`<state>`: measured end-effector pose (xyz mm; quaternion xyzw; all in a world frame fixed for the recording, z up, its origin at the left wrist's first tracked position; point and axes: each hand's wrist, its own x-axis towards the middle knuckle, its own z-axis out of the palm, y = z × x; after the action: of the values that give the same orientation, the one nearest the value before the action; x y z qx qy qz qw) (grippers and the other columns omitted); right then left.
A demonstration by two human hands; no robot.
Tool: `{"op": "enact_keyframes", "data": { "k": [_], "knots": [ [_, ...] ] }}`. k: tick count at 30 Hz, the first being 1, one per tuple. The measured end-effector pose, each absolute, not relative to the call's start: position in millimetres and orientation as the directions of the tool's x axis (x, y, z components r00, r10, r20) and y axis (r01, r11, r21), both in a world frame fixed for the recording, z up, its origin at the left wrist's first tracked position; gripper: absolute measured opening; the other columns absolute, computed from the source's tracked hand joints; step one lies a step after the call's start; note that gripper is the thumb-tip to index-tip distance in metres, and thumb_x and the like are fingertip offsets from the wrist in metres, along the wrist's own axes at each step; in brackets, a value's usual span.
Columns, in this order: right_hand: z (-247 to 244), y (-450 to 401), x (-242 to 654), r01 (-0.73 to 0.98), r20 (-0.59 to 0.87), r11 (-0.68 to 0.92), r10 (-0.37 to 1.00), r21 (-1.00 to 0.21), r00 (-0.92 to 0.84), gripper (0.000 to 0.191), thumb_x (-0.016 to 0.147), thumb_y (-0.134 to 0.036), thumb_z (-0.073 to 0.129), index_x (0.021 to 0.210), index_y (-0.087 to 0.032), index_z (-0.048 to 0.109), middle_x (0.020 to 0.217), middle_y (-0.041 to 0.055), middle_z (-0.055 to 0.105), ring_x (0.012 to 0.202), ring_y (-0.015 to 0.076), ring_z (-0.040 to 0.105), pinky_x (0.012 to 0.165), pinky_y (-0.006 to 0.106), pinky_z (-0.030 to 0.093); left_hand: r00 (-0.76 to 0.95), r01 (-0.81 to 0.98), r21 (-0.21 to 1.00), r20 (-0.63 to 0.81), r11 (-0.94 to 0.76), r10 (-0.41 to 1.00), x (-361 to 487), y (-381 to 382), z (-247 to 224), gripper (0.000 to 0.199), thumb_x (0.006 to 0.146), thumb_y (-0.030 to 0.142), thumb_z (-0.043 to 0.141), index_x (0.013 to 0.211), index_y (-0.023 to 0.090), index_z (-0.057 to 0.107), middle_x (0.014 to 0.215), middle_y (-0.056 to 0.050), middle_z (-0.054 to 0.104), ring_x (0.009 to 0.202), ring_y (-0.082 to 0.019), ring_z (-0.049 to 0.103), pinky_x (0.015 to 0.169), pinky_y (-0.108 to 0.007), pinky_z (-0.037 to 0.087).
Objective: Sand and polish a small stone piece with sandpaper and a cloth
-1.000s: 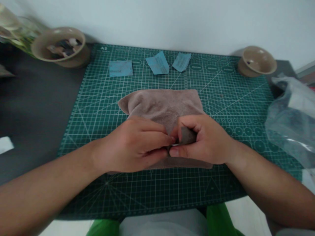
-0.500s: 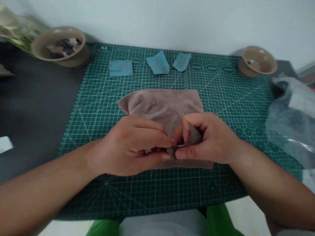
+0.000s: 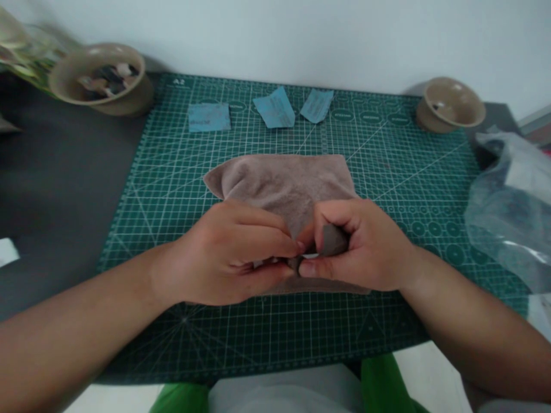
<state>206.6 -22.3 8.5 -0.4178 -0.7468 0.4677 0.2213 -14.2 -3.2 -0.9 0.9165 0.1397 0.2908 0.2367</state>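
Both hands meet over a pinkish-brown cloth point(image 3: 288, 178) that lies on a green cutting mat point(image 3: 172, 166). My left hand point(image 3: 241, 252) is closed, its thumb and fingertips pinching a small piece mostly hidden by the fingers. My right hand point(image 3: 361, 244) is closed round a grey-brown lump point(image 3: 333, 240), with its thumb and index finger near the left fingertips. A narrow bit of the same grey-brown colour shows between the two thumbs. What exactly the left fingers hold cannot be made out.
Three blue paper pieces point(image 3: 209, 117) lie along the mat's back. A tan bowl point(image 3: 142, 97) with dark and pale pieces stands back left, a smaller bowl point(image 3: 430, 117) back right. Clear plastic point(image 3: 495, 212) lies at the right, near the right forearm.
The right hand has turned slightly, and the grey-brown lump in it now shows a rounder, fuller side. The left hand has hardly moved. The whole view has shifted a little.
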Motion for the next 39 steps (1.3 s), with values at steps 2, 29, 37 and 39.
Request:
{"op": "enact_keyframes", "data": {
  "k": [2, 29, 37, 39],
  "knots": [
    [6, -22, 205, 0.484, -0.024, 0.307, 0.826, -0.819, -0.563, 0.031, 0.076, -0.034, 0.080, 0.068, -0.018, 0.055, 0.064, -0.0033, 0.059, 0.060, 0.0104, 0.051, 0.053, 0.025, 0.033, 0.810, 0.168, 0.408, 0.462, -0.897, 0.362, -13, -4, -3, 0.025, 0.096, 0.014, 0.056, 0.072, 0.014, 0.062, 0.063, -0.003, 0.062, 0.054, -0.013, 0.056, 0.049, -0.025, 0.039],
    [3, -19, 204, 0.544, -0.041, 0.334, 0.825, -0.769, -0.564, 0.035, 0.074, -0.036, 0.080, 0.065, -0.019, 0.052, 0.058, -0.0046, 0.051, 0.056, 0.0096, 0.045, 0.051, 0.026, 0.027, 0.794, 0.240, 0.374, 0.455, -0.896, 0.403, -9, -10, -6, 0.027, 0.093, 0.011, 0.055, 0.066, 0.016, 0.057, 0.062, -0.002, 0.058, 0.053, -0.013, 0.055, 0.048, -0.027, 0.039],
    [8, -24, 210, 0.222, -0.076, 0.086, 0.771, -0.971, -0.632, 0.038, 0.076, -0.035, 0.082, 0.066, -0.020, 0.048, 0.065, -0.0033, 0.059, 0.056, 0.0105, 0.050, 0.049, 0.024, 0.031, 0.760, 0.098, 0.605, 0.467, -0.790, 0.451, -14, -13, 4, 0.006, 0.093, 0.017, 0.064, 0.088, 0.015, 0.066, 0.074, -0.006, 0.070, 0.060, -0.015, 0.065, 0.050, -0.026, 0.048],
    [6, -24, 207, 0.372, -0.036, 0.232, 0.807, -0.899, -0.589, 0.037, 0.075, -0.033, 0.082, 0.065, -0.019, 0.049, 0.063, -0.0038, 0.057, 0.057, 0.0102, 0.049, 0.050, 0.024, 0.031, 0.774, 0.145, 0.496, 0.482, -0.856, 0.411, -12, -11, -2, 0.018, 0.093, 0.014, 0.061, 0.075, 0.017, 0.061, 0.068, -0.005, 0.066, 0.057, -0.015, 0.062, 0.049, -0.028, 0.046]
  ]
}}
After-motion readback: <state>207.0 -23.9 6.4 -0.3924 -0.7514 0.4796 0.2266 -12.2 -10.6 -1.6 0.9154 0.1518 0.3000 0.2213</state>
